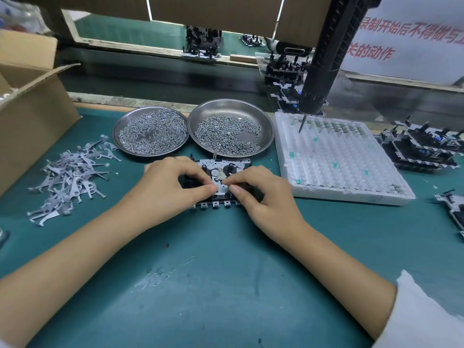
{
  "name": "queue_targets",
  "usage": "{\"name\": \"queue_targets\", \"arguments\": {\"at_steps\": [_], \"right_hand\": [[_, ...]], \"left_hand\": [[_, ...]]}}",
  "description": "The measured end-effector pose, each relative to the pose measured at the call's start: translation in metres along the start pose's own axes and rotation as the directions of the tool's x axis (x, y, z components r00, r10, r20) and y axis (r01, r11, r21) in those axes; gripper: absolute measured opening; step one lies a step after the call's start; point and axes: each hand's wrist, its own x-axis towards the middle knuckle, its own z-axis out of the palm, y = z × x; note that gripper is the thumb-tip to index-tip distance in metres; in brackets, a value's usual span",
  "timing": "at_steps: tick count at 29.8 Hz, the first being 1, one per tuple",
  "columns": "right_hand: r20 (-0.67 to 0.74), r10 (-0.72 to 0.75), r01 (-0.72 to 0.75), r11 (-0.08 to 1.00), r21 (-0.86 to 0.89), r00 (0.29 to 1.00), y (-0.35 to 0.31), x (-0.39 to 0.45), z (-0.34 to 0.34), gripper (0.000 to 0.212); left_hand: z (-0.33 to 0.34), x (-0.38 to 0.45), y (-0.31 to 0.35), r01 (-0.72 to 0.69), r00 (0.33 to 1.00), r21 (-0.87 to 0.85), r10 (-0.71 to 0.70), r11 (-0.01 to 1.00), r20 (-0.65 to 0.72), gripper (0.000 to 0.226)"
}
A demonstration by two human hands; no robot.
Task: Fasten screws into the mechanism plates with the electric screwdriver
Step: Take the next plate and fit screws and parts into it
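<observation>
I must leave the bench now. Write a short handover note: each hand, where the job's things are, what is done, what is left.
Left hand and right hand: both pinch at the mechanism plate lying on the green mat.
Electric screwdriver: hangs unheld, bit over the white foam tray.
Screws: two steel dishes, left dish and right dish, behind the plate.
Metal levers: loose pile at left.
Done: stacked mechanisms sit at right; whether they are screwed I cannot tell.
Left: take the screwdriver and fasten this plate.

1. This is a factory assembly bench, topped with a worn teal work mat (226,285).
2. Two round steel dishes (150,131) (231,126) hold bulk small screws.
3. A black electric screwdriver (324,61) hangs overhead.
4. Stacked black mechanism assemblies (424,146) wait beside a white moulded parts tray (336,162).
</observation>
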Motion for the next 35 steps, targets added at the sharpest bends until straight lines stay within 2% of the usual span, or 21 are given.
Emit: {"name": "queue_targets", "arguments": {"at_steps": [5, 10, 15, 25, 31, 33, 35], "right_hand": [[-0.017, -0.114, 0.111, 0.983, -0.146, 0.993, 0.0, -0.004, 0.003, 0.005], [0.038, -0.227, 0.227, 0.919, -0.322, 0.973, -0.002, -0.004, 0.007, 0.006], [0.067, -0.243, 0.25, 0.899, -0.361, 0.968, -0.006, -0.005, 0.004, 0.009], [-0.018, -0.253, 0.214, 0.854, -0.474, 0.967, -0.009, -0.003, 0.017, 0.01], [-0.096, -0.183, 0.143, 0.934, -0.326, 0.978, -0.005, -0.004, 0.016, 0.004], [-0.16, -0.063, 0.042, 0.99, -0.131, 0.985, -0.003, -0.003, 0.011, 0.006], [-0.231, 0.091, -0.074, 0.994, 0.082, 0.969, -0.002, 0.0, 0.007, 0.009]], "left_hand": [[0.0, 0.0, -0.001, 0.011, 1.0, -0.009, -0.011, 1.0, -0.013, 0.01], [0.002, 0.0, -0.003, 0.018, 0.999, -0.055, -0.019, 0.998, -0.028, 0.011], [0.004, 0.0, -0.004, 0.02, 0.999, -0.088, -0.023, 0.996, -0.036, 0.016], [0.004, 0.003, -0.006, 0.002, 1.0, -0.134, -0.004, 0.991, -0.01, 0.018], [0.003, 0.003, -0.008, 0.005, 1.0, -0.13, -0.005, 0.992, 0.003, 0.014], [0.001, 0.003, -0.008, 0.008, 1.0, -0.111, -0.007, 0.994, 0.009, 0.01], [-0.001, 0.003, -0.01, 0.01, 1.0, -0.082, -0.008, 0.997, 0.014, 0.007]]}}
